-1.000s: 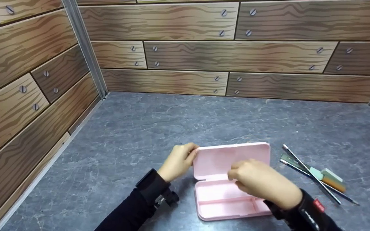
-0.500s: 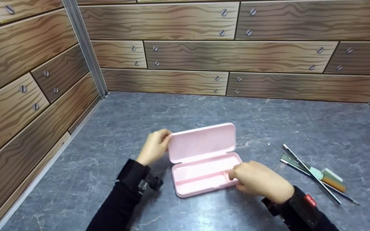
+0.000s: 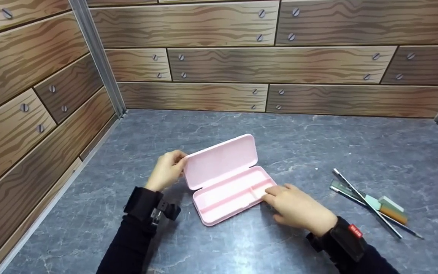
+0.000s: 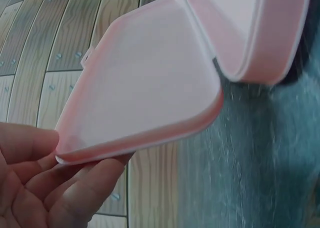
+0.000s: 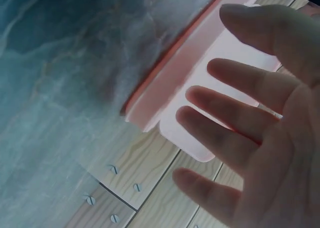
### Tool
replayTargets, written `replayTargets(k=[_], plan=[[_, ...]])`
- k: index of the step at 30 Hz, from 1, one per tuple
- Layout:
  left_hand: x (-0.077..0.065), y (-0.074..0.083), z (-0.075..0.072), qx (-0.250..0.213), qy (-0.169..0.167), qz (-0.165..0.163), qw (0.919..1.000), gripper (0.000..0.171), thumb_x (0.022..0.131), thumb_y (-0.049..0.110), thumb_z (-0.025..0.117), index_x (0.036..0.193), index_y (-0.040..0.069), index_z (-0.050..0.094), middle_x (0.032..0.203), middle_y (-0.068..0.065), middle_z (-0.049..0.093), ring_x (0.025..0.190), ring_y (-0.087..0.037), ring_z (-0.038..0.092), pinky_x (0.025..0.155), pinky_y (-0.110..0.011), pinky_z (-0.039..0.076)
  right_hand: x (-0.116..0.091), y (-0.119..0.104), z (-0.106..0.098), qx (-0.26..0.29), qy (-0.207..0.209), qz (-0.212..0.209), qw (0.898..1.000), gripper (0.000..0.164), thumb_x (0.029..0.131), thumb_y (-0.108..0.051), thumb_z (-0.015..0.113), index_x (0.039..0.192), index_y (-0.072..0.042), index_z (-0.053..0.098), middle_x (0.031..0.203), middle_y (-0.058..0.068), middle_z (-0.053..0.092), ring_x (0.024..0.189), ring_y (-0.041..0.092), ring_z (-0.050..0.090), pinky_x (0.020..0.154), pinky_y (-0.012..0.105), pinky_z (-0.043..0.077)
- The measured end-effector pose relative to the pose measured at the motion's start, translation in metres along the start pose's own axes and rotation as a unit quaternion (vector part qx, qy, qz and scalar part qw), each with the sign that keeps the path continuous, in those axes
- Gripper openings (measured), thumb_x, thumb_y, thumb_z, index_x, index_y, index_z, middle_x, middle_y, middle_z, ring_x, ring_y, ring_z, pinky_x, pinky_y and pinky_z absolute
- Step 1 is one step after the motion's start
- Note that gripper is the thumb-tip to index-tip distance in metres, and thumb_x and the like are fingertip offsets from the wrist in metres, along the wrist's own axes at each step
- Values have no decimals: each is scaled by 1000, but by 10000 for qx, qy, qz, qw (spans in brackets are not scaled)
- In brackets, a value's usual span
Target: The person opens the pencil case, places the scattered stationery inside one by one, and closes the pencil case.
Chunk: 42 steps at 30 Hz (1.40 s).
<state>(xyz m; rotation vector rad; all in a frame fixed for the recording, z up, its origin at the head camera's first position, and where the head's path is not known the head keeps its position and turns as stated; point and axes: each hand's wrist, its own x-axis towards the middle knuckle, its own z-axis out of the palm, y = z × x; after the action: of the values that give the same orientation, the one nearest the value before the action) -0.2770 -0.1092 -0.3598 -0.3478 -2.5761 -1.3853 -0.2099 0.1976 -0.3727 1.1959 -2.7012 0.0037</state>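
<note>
A pink pencil case [image 3: 226, 198] stands opened on the grey table, its lid [image 3: 221, 161] raised and its divided tray showing nothing inside. With thumb and fingers, my left hand [image 3: 165, 171] pinches the lid's left corner; the left wrist view shows that grip on the lid [image 4: 140, 83] closely. At the tray's right front end is my right hand [image 3: 299, 207]. In the right wrist view, its fingers [image 5: 220, 133] are spread and fairly straight beside the case; whether they touch it I cannot tell.
To the right lie two crossed pencils [image 3: 367, 203], a green and orange item [image 3: 392, 213] and a pale green block [image 3: 391, 203]. Wood-patterned walls [image 3: 219, 64] bound the table [image 3: 203, 125] at the back and left.
The pencil case has moved left and away from me, turning slightly, with my left hand on its lid. My right hand has gone from over the tray to its right front end.
</note>
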Motion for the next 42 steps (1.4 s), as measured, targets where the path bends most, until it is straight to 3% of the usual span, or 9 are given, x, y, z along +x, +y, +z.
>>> replayTargets(k=[4,12,21,32,37,42], plan=[[0,0,-3,212,-105,3,9997,14,86,6,51,86,-3,62,68,-6,58,51,-19,54,44,-24,43,-2,1,1,55,-103,132,9998,37,62,-6,63,99,-2,59,102,13,57,97,26,53,82,57,36],[0,-6,-7,526,-293,127,9981,15,85,2,50,84,-5,63,66,-8,58,51,-23,57,44,-25,44,-2,3,3,281,-198,381,9987,48,65,-8,63,111,2,52,107,14,56,102,27,51,86,58,32],[2,-17,-9,624,-578,-444,9954,20,87,3,51,104,-1,60,66,-8,57,58,-27,60,50,-29,48,-2,5,3,283,-344,461,9979,52,67,-9,65,116,0,51,117,17,52,108,32,48,86,60,31],[3,-23,-7,993,-556,-546,9920,18,87,4,52,103,4,59,61,-6,54,53,-20,59,47,-26,44,-1,6,6,291,-340,480,9978,51,67,-9,65,115,-1,52,116,18,51,108,33,47,87,59,30],[3,-22,-7,997,-545,-476,9924,16,87,5,52,101,2,59,64,-6,56,55,-22,60,48,-26,45,-1,6,6,291,-319,464,9980,50,67,-9,65,115,-1,52,115,18,51,107,33,48,87,59,30],[1,-15,-9,1137,-428,-136,9925,15,86,5,53,98,1,60,74,-9,61,61,-23,60,53,-29,46,0,6,6,300,-326,455,9980,49,67,-9,64,114,-1,53,115,18,51,106,33,48,87,59,30]])
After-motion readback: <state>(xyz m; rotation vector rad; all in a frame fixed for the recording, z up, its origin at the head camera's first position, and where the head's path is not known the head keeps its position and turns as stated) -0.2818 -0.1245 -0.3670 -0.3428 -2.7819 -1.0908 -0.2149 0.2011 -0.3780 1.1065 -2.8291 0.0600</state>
